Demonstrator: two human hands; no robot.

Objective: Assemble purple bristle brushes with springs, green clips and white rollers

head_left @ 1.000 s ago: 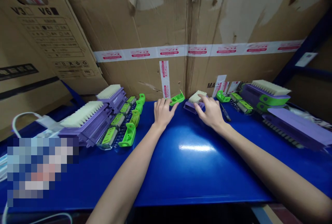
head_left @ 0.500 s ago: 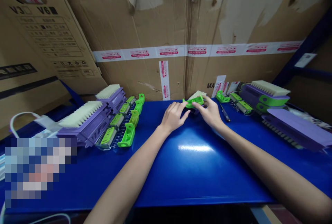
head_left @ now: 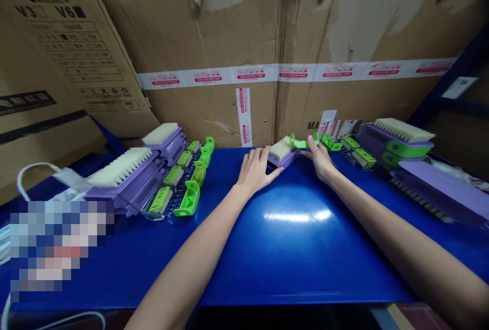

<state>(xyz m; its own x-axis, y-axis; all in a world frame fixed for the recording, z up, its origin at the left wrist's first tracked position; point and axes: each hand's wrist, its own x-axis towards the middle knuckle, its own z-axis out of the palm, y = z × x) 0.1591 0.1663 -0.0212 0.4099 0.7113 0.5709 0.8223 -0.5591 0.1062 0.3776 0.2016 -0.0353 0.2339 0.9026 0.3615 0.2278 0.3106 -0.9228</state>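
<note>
Far left: a white cable (head_left: 34,168) is curving over the blue table (head_left: 298,264). Next, purple brushes (head_left: 122,168) are lying bristles up, beside a row of green-topped blocks (head_left: 173,177) and a line of green brackets (head_left: 190,198). Centre, far side: the left hand (head_left: 255,169) is curling, thumb and fingers part open, around the near left corner of the middle brush (head_left: 282,149), which is sitting bristles up before the cardboard (head_left: 206,108). Just right, the right hand (head_left: 321,162) is pinching a loose bracket (head_left: 301,144) with its thumb; finger placement behind is partly hidden. That bracket is standing ends up at the brush's far right corner; contact, cannot tell. Farther right, more brushes (head_left: 407,131) are lying stacked.
</note>
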